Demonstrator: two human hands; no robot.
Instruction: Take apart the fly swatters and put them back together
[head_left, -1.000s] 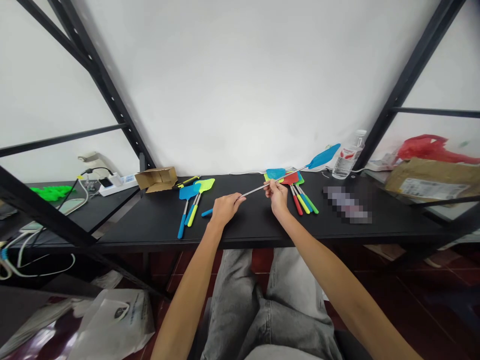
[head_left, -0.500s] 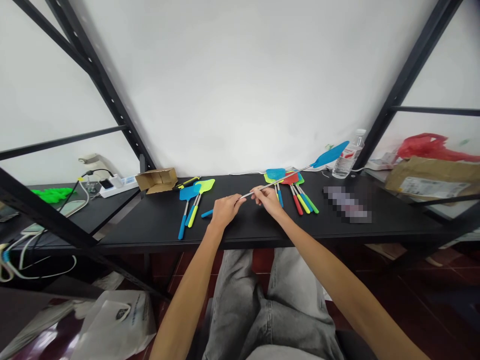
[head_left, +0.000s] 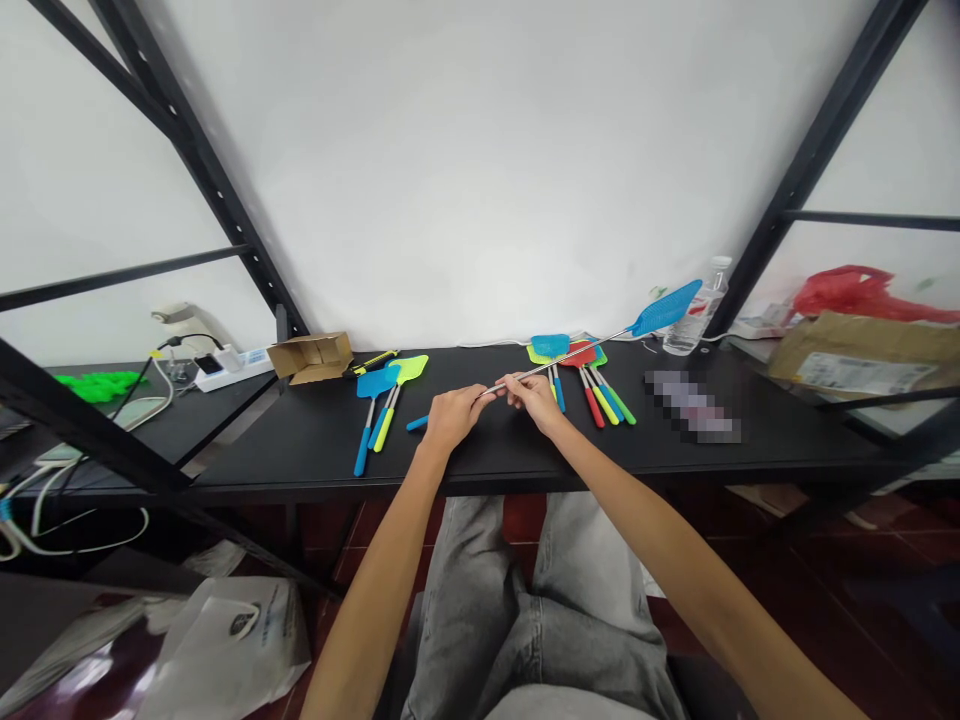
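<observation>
A blue fly swatter (head_left: pixel 666 308) with a long metal rod is held slantwise above the desk, its head up to the right. My left hand (head_left: pixel 454 418) is closed round the lower rod, and the blue handle end sticks out to its left. Beside it, my right hand (head_left: pixel 531 396) pinches the rod a little higher up. On the left lie a blue swatter (head_left: pixel 378 382) and a yellow-green swatter (head_left: pixel 409 369), with another handle between them. Behind and right of my hands is a group of several swatters, among them a red swatter (head_left: pixel 580 353) and a blue one (head_left: pixel 550 346).
An open cardboard box (head_left: pixel 311 358) and a yellow-black cutter (head_left: pixel 375 362) lie at the desk's back left. A water bottle (head_left: pixel 697 310) stands at the back right, near a pixelated patch (head_left: pixel 694 407). Black shelf posts (head_left: pixel 825 140) rise on both sides; a power strip (head_left: pixel 234 370) is further left.
The held swatter's head has turned, so more of its flat mesh face shows. Both hands keep hold of the rod in nearly the same place. The view has shifted slightly.
</observation>
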